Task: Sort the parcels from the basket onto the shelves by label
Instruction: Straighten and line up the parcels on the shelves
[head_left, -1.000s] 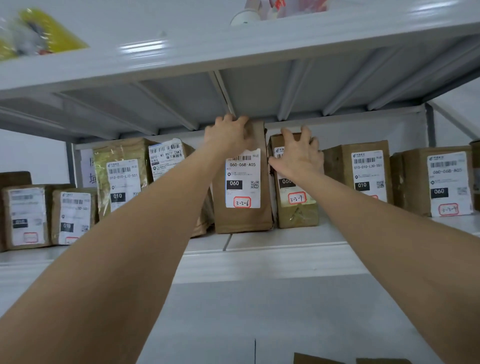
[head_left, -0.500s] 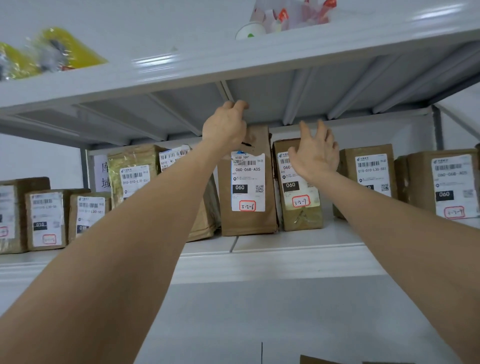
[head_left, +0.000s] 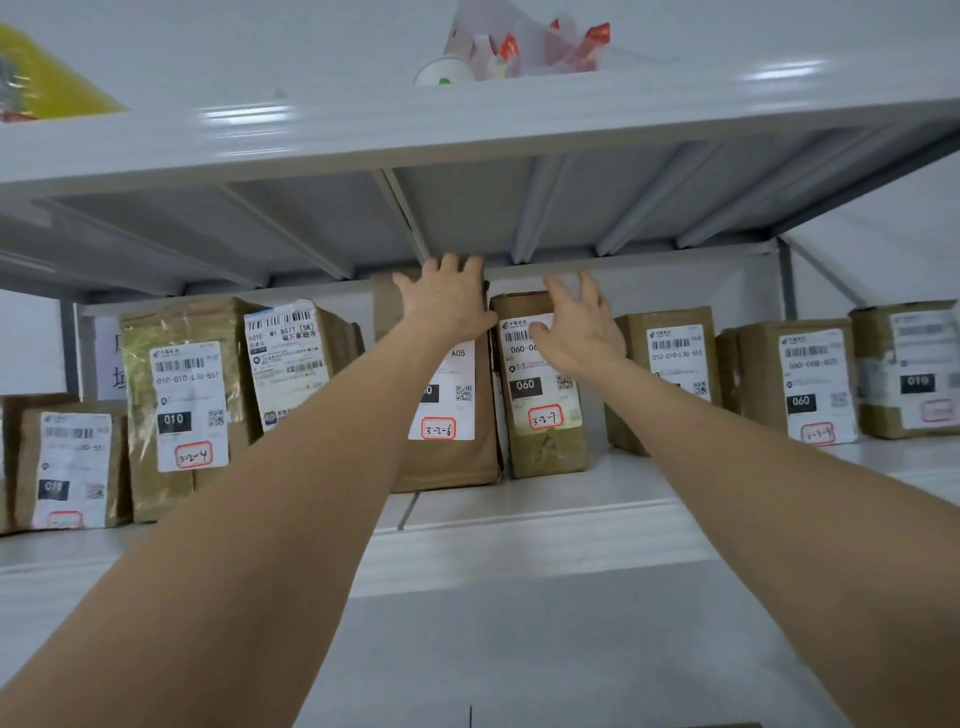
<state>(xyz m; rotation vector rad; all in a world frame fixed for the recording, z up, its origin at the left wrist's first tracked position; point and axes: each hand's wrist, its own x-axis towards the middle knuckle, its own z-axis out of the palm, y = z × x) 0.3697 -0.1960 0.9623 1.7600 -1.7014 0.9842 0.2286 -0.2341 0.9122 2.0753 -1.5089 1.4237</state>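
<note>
— Left hand (head_left: 447, 304) has uncurled since last look: fingers straight, spread, flat on upper front of the 3-2-6 parcel (head_left: 441, 462), gripping nothing.
— Right hand (head_left: 579, 332)?
— Dropped lower; fingers splayed, holding nothing, before the 3-2-7 parcel (head_left: 545, 452). Contact: cannot tell.
— Parcels?
— Upright, side by side, on the shelf (head_left: 519, 514) below the fingertips.

The left hand (head_left: 451, 304) has uncurled on the tall parcel's (head_left: 453, 460) top, fingers now straight. At its 3 o'clock, the right hand (head_left: 579, 335) has spread open before the shorter parcel (head_left: 546, 451).
</note>
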